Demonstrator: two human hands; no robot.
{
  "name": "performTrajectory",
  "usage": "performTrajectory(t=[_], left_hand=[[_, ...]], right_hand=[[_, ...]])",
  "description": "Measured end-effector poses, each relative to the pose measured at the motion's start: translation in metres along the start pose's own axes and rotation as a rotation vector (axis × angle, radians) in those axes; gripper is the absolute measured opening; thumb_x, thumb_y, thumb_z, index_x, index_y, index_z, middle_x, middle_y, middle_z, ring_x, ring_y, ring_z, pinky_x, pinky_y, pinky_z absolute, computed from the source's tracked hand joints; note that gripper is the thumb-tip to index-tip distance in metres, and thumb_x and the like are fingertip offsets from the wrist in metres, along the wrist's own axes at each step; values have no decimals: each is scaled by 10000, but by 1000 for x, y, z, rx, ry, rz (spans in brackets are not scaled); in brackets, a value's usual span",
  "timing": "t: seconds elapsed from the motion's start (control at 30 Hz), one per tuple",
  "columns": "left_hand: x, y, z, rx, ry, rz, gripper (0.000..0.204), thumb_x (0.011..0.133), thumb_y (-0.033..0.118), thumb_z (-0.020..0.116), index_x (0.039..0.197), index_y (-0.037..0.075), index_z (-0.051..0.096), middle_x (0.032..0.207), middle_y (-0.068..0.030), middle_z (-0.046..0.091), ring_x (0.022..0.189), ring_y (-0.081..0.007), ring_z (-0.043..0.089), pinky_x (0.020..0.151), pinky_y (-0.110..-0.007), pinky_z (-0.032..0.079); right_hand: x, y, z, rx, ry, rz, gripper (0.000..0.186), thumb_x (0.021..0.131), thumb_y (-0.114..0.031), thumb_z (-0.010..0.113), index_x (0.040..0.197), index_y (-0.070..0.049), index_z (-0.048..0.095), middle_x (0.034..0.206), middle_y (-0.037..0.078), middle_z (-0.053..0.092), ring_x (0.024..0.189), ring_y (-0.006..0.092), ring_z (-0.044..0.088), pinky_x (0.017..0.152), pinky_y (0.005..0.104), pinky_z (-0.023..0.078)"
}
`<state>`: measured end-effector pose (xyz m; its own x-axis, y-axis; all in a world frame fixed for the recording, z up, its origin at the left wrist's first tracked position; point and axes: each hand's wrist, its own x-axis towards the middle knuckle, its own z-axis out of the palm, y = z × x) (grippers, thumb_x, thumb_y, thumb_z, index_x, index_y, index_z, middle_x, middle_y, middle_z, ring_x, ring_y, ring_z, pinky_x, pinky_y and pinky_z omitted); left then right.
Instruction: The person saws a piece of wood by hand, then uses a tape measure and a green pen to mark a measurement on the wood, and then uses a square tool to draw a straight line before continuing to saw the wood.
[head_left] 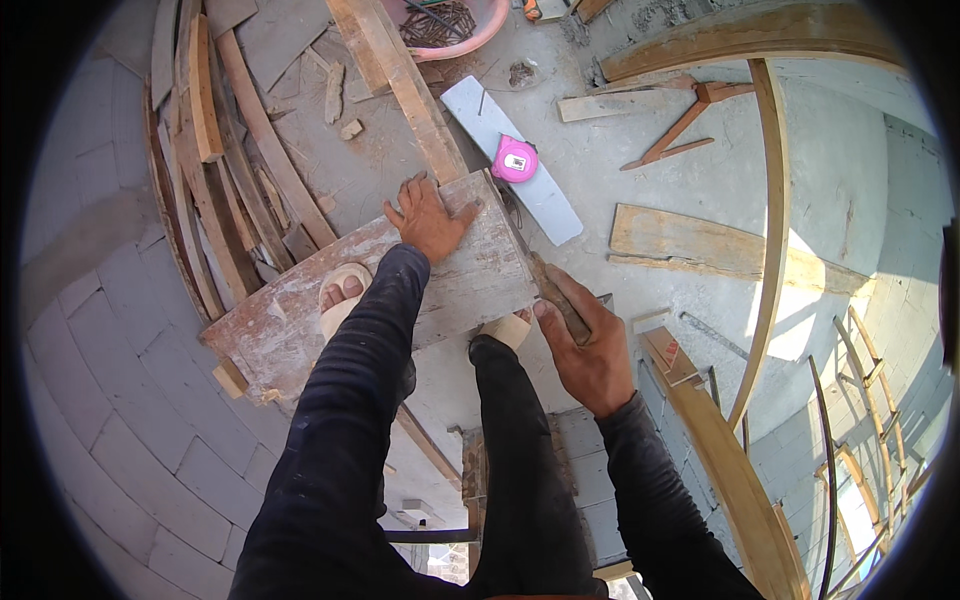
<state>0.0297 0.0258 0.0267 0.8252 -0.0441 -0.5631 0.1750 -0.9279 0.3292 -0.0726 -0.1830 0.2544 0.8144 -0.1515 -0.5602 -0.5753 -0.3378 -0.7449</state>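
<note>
The left hand [432,222] lies spread on the wide board [462,285]. At the board's right end, the right hand [592,355] grips a wooden handle [561,306]. Beyond that end lies a pink tape measure [515,160].

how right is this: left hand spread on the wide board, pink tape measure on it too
Only one place is wrong: the head view shows the pink tape measure on the pale grey strip, not on the wide board. The left hand is indeed spread there.
</note>
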Motion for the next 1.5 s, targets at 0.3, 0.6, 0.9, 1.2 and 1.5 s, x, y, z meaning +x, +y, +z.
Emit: performTrajectory(t=[0.3, 0.6, 0.9, 1.2, 1.5], left_hand=[[-2, 2, -5, 10, 27, 40, 1039, 829, 672, 708, 1501, -54, 389, 1614, -249, 313, 1553, -408, 173, 1205, -708, 5], [-2, -2, -2, 9, 36, 18, 1055, 813, 678, 722, 1488, -64, 397, 1617, -253, 305, 1553, -395, 175, 1209, -705, -2], [3, -7, 4, 17, 33, 26, 1083, 811, 690, 720, 1509, -68, 385, 1631, -254, 293, 1567, -398, 143, 1204, -718, -17], [2, -5, 6, 49, 51, 82, 1111, 827, 734, 690, 1509, -80, 368, 1619, -266, 299, 1556, -411, 168, 1191, -725, 13], [0, -12, 2, 41, 73, 67, 1062, 830, 711, 699, 1473, -82, 405, 1626, -274, 286, 1561, -412, 154, 1195, -721, -1]], right_hand=[[4, 15, 12, 87, 12, 46, 459, 993, -164, 682, 1413, 2, 603, 1197, 295, 719, 1149, 342, 726, 967, 372, 549], [-55, 5, -8, 65, 71, 20, 448, 985, -167, 680, 1389, 15, 613, 1175, 263, 738, 1178, 308, 715, 1006, 366, 531], [23, 26, 19, 109, 37, 24, 418, 995, -151, 674, 1370, 29, 628, 1180, 243, 742, 1116, 289, 730, 969, 358, 543], [42, 37, 37, 33, 71, -76, 421, 999, -165, 671, 1377, 14, 629, 1204, 256, 731, 1095, 261, 732, 945, 367, 548], [-72, 9, -12, -44, 56, -18, 391, 1016, -123, 667, 1372, 32, 630, 1247, 230, 728, 1189, 253, 697, 1015, 365, 528]])
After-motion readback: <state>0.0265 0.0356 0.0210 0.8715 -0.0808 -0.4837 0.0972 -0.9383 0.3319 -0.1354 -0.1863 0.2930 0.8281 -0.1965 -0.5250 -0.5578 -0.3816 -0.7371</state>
